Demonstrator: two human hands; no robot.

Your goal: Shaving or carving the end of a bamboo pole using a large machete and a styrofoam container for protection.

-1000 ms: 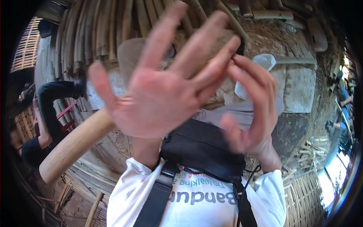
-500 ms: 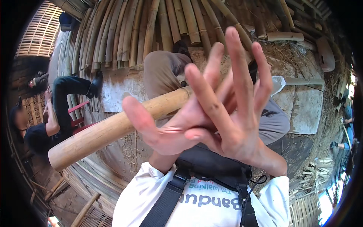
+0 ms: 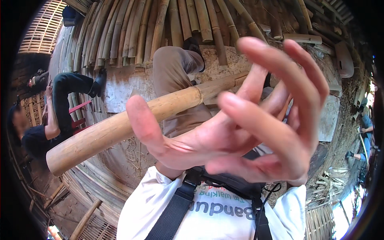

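My left hand (image 3: pixel 196 146) is held up with the palm showing and the thumb stretched out to the left, in front of a thick bamboo pole (image 3: pixel 112 130). Its fingertips partly disappear behind my right hand (image 3: pixel 286 140). That hand is raised close to the camera, slightly blurred, with its fingers bent and spread over the left one's fingers. Nothing shows in either hand. Whether the two touch, I cannot tell. The pole slants from the lower left up across my bent leg (image 3: pixel 170 76); its far end is hidden behind the hands.
Many bamboo poles (image 3: pixel 132 36) lie side by side at the back. To the left sits a person in dark clothes (image 3: pixel 66 90) near a red seat. Another person (image 3: pixel 366 136) is at the far right edge. Split bamboo pieces (image 3: pixel 334 182) lie at the lower right.
My right hand has shifted right and closer to the camera, its straight fingers now bent. More of the left palm shows. The pole has moved slightly in the picture.
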